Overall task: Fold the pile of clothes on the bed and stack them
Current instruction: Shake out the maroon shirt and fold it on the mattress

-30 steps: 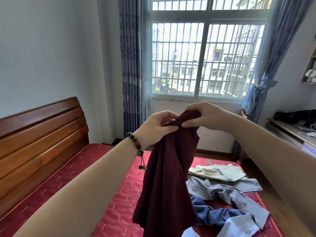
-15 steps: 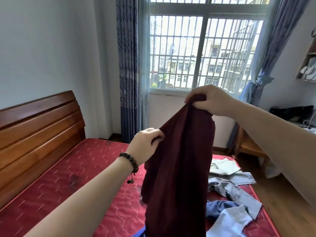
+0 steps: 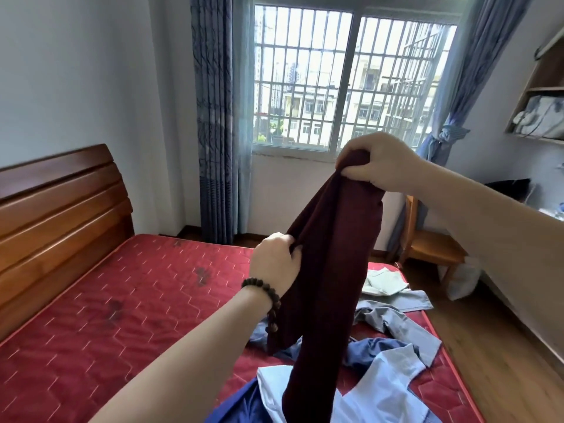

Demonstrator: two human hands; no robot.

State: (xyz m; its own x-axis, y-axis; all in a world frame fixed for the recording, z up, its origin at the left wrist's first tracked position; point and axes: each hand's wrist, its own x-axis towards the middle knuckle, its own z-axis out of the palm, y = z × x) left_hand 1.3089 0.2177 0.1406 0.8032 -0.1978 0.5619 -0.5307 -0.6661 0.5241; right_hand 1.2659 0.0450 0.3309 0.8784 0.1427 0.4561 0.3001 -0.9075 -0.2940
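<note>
Room: your view takes in a barred window (image 3: 351,83) with blue curtains (image 3: 213,117) on either side, a wooden chair (image 3: 427,248) under it, and a wall shelf (image 3: 540,96) at the right.
Bed: you stand over a bed (image 3: 100,315) with a red quilted mattress and a wooden headboard (image 3: 55,209) along its left end.
Dark red garment: you hold the dark red garment (image 3: 329,270) up in the air above the right half of the bed; it hangs in one long fold from your upper hand down past the lower edge of the view.
Right hand: your right hand (image 3: 378,161) is the higher one, its fingers curled round the bunched top of the garment.
Left hand: your left hand (image 3: 274,264) is lower and nearer you, pinching the garment's left edge between thumb and curled fingers; a beaded bracelet (image 3: 264,290) sits on that wrist.
Pile: the remaining clothes (image 3: 393,340) lie loose on the right side of the bed, grey and blue pieces towards the right edge, a light blue one at the near edge, and a pale green piece (image 3: 384,282) near the far right corner.
</note>
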